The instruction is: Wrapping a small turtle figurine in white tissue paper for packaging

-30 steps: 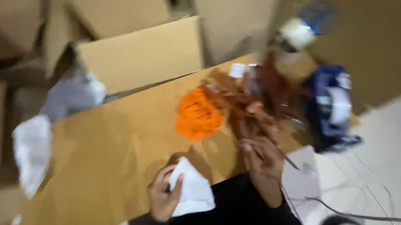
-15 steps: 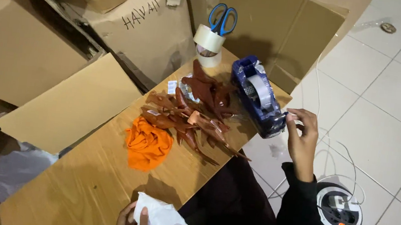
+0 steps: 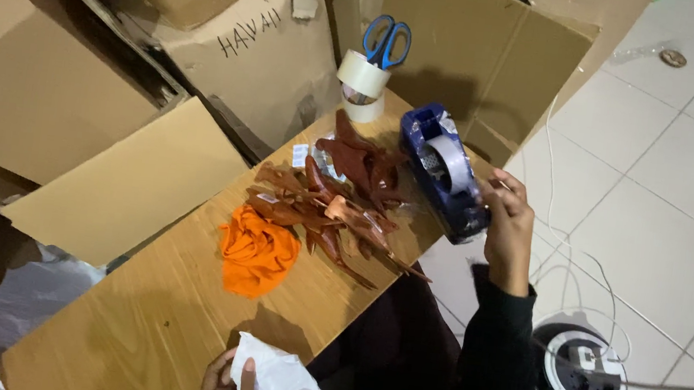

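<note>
Tape dispenser (image 3: 447, 173), one, touched by right hand (image 3: 507, 226); left hand (image 3: 226, 384) holds one white packet (image 3: 278, 382)

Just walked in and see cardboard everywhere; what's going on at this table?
A person sits at a wooden table. Their right hand is at the end of a dark blue desktop tape dispenser, while the left hand holds a crumpled white wrapping. Brown animal-shaped figures and an orange cloth lie between.

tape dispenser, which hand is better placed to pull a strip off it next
Right, probably. The right hand is already at the blue tape dispenser, fingers at its near end, while the left hand is at the table's near edge, its grip on a white folded packet.
</note>
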